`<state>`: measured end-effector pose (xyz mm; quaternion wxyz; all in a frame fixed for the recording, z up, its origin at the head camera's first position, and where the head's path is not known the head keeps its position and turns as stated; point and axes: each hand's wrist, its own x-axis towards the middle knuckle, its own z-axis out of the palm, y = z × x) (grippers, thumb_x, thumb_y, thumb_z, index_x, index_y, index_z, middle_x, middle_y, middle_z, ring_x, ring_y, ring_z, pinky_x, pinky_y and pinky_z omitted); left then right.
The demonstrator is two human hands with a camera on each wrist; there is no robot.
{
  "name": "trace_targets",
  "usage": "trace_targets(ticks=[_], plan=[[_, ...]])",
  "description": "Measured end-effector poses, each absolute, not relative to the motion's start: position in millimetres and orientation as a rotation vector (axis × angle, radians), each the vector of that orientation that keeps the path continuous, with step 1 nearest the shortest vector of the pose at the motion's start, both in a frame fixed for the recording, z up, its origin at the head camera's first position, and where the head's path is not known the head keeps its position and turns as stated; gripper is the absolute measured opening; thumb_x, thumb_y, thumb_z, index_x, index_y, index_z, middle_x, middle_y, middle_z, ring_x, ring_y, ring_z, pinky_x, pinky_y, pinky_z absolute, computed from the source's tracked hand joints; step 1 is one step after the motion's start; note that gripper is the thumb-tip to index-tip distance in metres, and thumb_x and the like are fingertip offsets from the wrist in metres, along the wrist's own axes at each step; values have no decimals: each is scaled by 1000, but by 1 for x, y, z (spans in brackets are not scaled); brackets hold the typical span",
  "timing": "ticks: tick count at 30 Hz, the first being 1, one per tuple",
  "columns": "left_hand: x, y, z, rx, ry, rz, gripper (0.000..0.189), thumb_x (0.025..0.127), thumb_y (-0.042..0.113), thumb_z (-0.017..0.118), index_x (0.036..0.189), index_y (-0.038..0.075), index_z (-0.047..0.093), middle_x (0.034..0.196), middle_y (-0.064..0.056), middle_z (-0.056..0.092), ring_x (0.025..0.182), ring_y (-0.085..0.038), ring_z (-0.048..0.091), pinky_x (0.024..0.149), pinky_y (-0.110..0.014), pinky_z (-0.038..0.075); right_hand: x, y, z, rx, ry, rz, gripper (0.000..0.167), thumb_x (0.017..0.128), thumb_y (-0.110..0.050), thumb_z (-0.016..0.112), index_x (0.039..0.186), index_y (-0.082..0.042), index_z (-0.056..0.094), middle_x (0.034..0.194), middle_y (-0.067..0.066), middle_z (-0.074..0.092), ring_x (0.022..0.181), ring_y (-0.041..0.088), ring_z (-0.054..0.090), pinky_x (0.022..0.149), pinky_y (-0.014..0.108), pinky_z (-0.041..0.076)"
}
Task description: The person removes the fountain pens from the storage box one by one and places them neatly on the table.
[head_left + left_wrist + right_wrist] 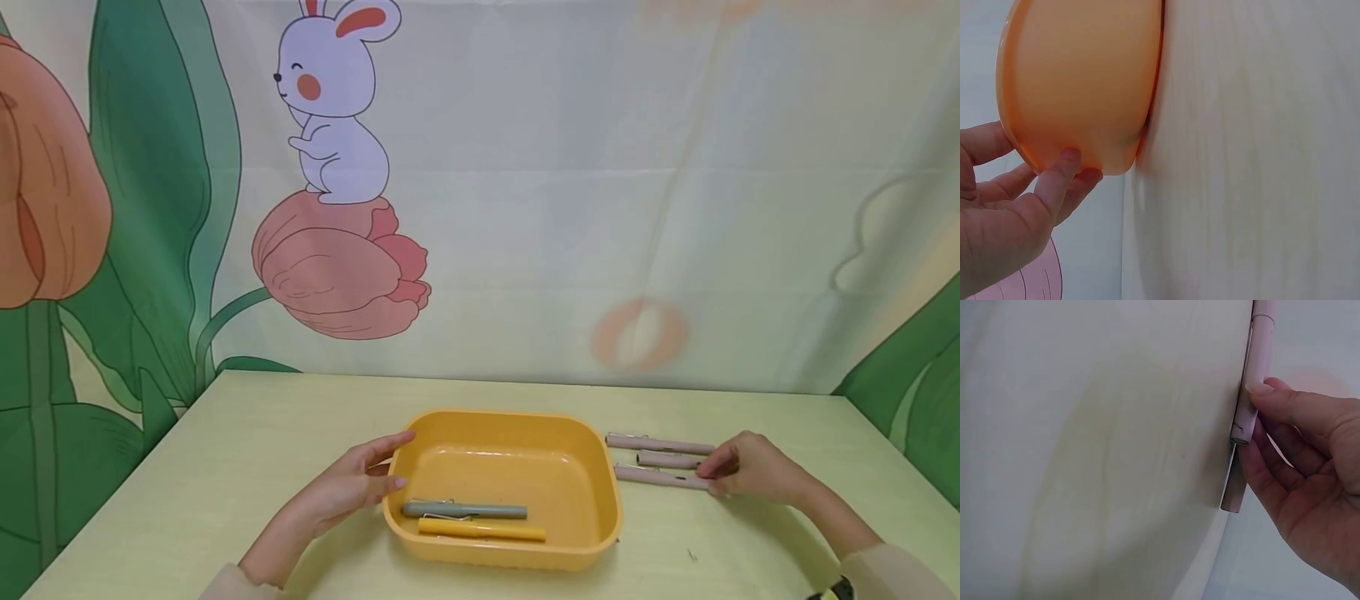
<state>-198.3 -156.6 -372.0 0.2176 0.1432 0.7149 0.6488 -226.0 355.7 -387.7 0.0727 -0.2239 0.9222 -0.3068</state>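
A yellow plastic basket stands on the table with a grey-green pen and a yellow pen lying inside near its front wall. My left hand holds the basket's left rim, fingers spread over and against the wall. Three pinkish pens lie side by side to the right of the basket: a far one, a middle one and a near one. At their right ends my right hand pinches the near pen; another pen's end shows beyond it.
The pale table reaches back to a hanging cloth printed with a rabbit and tulips. A small dark mark shows on the tabletop in front of the pens.
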Motion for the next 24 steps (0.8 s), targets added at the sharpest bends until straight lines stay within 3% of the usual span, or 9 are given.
trace_targets(ticks=[24], plan=[[-198,-156,-371,386,1984,1796,62,88,-1,53,142,-4,22,148,-24,12,131,-44,22,96,-41,40,-222,350,-382,-661,2769,-956,14,72,-1,73,85,4,70,79,8,68,67,1,56,54,20,49]])
